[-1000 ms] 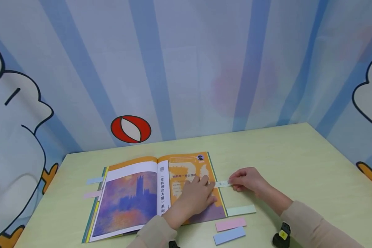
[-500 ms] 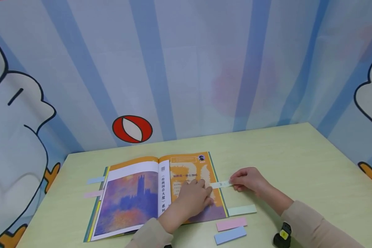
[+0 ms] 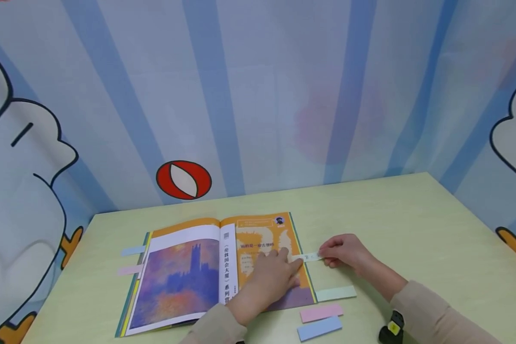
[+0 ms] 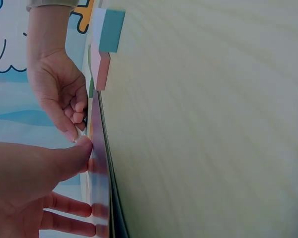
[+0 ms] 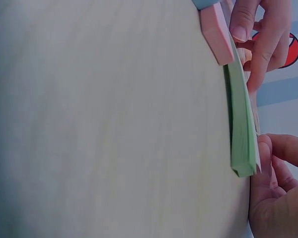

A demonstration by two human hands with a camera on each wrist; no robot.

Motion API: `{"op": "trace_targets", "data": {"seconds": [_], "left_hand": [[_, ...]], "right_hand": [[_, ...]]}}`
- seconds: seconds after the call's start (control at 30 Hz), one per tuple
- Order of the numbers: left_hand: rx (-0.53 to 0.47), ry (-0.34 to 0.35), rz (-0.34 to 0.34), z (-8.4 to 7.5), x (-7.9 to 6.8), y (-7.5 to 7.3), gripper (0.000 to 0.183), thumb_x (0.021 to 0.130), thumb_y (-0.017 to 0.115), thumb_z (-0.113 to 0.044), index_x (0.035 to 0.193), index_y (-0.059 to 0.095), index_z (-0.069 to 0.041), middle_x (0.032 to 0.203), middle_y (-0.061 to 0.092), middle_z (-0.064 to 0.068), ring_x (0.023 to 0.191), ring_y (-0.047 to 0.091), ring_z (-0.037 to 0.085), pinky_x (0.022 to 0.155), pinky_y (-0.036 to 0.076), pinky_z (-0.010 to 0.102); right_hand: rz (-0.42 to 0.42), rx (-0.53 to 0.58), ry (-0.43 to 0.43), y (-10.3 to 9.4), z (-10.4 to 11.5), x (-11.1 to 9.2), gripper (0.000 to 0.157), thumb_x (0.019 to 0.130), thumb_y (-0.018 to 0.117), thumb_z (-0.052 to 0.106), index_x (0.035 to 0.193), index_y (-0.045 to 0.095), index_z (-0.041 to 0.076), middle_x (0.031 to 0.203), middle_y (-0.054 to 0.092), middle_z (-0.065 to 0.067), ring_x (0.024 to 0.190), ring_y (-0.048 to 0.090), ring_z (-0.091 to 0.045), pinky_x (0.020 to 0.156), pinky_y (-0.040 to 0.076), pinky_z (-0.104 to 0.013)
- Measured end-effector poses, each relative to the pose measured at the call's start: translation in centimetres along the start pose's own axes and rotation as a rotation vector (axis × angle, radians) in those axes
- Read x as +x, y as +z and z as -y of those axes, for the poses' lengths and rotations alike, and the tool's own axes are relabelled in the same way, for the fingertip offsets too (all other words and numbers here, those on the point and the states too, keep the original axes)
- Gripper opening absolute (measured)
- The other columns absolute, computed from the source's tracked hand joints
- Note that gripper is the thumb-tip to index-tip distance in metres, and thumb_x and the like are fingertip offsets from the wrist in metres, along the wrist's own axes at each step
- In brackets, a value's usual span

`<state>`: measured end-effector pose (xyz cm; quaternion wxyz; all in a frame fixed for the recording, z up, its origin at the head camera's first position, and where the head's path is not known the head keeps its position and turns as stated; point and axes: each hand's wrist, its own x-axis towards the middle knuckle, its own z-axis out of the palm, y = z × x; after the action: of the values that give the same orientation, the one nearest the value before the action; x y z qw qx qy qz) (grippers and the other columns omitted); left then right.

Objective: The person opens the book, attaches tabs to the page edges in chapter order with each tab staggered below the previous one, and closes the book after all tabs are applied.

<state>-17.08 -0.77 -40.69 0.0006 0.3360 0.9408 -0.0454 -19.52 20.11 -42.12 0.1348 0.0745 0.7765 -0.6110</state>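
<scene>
An open picture book (image 3: 185,282) lies on the table, its left page showing a purple and orange painting of a tower. My left hand (image 3: 272,277) rests on the right-hand page with its fingers spread, a fingertip pressing the inner end of a pale sticky strip (image 3: 311,257) with handwriting on it. That strip runs out past the page's outer edge. My right hand (image 3: 345,251) pinches its outer end between thumb and forefinger. In the left wrist view, the right hand's fingertips come close to my left thumb (image 4: 74,158).
Below the strip, a pale green sticky-note pad (image 3: 336,293) sits at the book's right edge. Pink (image 3: 321,313) and blue (image 3: 319,328) pads lie nearer me. Blue (image 3: 132,250) and pink (image 3: 129,270) tabs stick out from the book's left side. A striped cloth wall (image 3: 275,95) stands behind.
My left hand first drew back slightly from the strip, uncovering its inner end on the page, then came forward and right onto it. My right hand has kept its pinch, almost still.
</scene>
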Motion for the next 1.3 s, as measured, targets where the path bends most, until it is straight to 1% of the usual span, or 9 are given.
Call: {"op": "trace_targets", "data": {"seconds": [0.13, 0.3, 0.47, 0.73, 0.83, 1.0, 1.1, 1.17, 1.3], "left_hand": [[0.019, -0.036, 0.008, -0.3, 0.3, 0.1, 0.052, 0.091, 0.046, -0.053, 0.135, 0.051, -0.025, 0.116, 0.053, 0.005, 0.102, 0.054, 0.023, 0.081, 0.045, 0.043], [0.013, -0.077, 0.026, -0.5, 0.5, -0.1, 0.057, 0.091, 0.046, -0.054, 0.135, 0.051, -0.019, 0.117, 0.053, 0.005, 0.103, 0.053, 0.023, 0.081, 0.046, 0.042], [-0.017, -0.079, 0.033, -0.1, 0.3, 0.0, 0.059, 0.091, 0.047, -0.053, 0.133, 0.052, -0.011, 0.119, 0.052, 0.005, 0.106, 0.052, 0.022, 0.085, 0.046, 0.043], [-0.132, -0.025, -0.011, 1.6, -0.8, 0.3, 0.050, 0.092, 0.053, -0.043, 0.130, 0.056, -0.010, 0.120, 0.054, 0.005, 0.103, 0.052, 0.022, 0.078, 0.048, 0.038], [-0.175, -0.015, -0.035, 2.4, -1.4, -0.1, 0.049, 0.093, 0.054, -0.039, 0.131, 0.054, -0.008, 0.122, 0.054, 0.008, 0.105, 0.053, 0.024, 0.076, 0.050, 0.039], [-0.276, -0.018, -0.068, 4.1, -2.7, -0.8, 0.045, 0.095, 0.052, -0.030, 0.131, 0.052, -0.003, 0.126, 0.053, 0.014, 0.113, 0.052, 0.030, 0.081, 0.050, 0.043], [-0.333, -0.050, -0.099, 5.2, -3.5, -1.1, 0.043, 0.094, 0.054, -0.027, 0.129, 0.054, -0.003, 0.121, 0.055, 0.014, 0.108, 0.054, 0.030, 0.079, 0.049, 0.043], [-0.346, -0.084, -0.129, 6.0, -4.2, -1.1, 0.042, 0.093, 0.057, -0.026, 0.128, 0.055, -0.004, 0.117, 0.057, 0.013, 0.102, 0.055, 0.028, 0.077, 0.050, 0.041], [-0.383, -0.202, -0.148, 7.8, -5.7, -1.1, 0.043, 0.090, 0.061, -0.026, 0.128, 0.056, -0.006, 0.112, 0.057, 0.010, 0.094, 0.057, 0.023, 0.075, 0.050, 0.038]], "right_hand": [[-0.004, -0.004, 0.003, 0.1, 0.0, 0.0, 0.015, 0.084, 0.067, 0.004, 0.091, 0.064, -0.009, 0.064, 0.063, -0.005, 0.055, 0.058, -0.010, 0.053, 0.051, -0.022], [-0.022, -0.010, 0.023, 0.2, 0.0, 0.1, 0.013, 0.084, 0.066, 0.003, 0.091, 0.065, -0.008, 0.064, 0.062, -0.005, 0.055, 0.057, -0.010, 0.053, 0.051, -0.022], [-0.031, -0.014, 0.028, 0.2, 0.0, 0.1, 0.014, 0.084, 0.067, 0.004, 0.091, 0.065, -0.008, 0.064, 0.062, -0.005, 0.055, 0.057, -0.011, 0.053, 0.051, -0.022], [-0.025, 0.011, 0.034, 0.2, 0.2, 0.0, 0.018, 0.084, 0.067, 0.005, 0.095, 0.062, -0.008, 0.066, 0.062, -0.007, 0.055, 0.058, -0.012, 0.053, 0.051, -0.023], [-0.022, 0.014, 0.036, 0.2, 0.3, -0.1, 0.019, 0.084, 0.067, 0.006, 0.097, 0.062, -0.007, 0.067, 0.063, -0.007, 0.055, 0.058, -0.012, 0.054, 0.051, -0.023], [-0.024, -0.004, 0.038, -0.1, 0.5, -0.2, 0.021, 0.085, 0.067, 0.007, 0.100, 0.062, -0.007, 0.070, 0.063, -0.007, 0.058, 0.058, -0.014, 0.056, 0.052, -0.025], [-0.026, -0.014, 0.034, -0.4, 0.6, -0.1, 0.022, 0.085, 0.066, 0.008, 0.101, 0.062, -0.007, 0.073, 0.063, -0.007, 0.061, 0.057, -0.015, 0.058, 0.052, -0.025], [-0.028, -0.018, 0.033, -0.6, 0.8, -0.1, 0.022, 0.086, 0.065, 0.008, 0.102, 0.062, -0.007, 0.074, 0.063, -0.006, 0.063, 0.057, -0.015, 0.059, 0.052, -0.026], [-0.020, -0.034, 0.020, -0.9, 1.3, 0.1, 0.024, 0.088, 0.063, 0.008, 0.105, 0.060, -0.008, 0.075, 0.061, -0.005, 0.064, 0.055, -0.015, 0.060, 0.051, -0.026]]}}
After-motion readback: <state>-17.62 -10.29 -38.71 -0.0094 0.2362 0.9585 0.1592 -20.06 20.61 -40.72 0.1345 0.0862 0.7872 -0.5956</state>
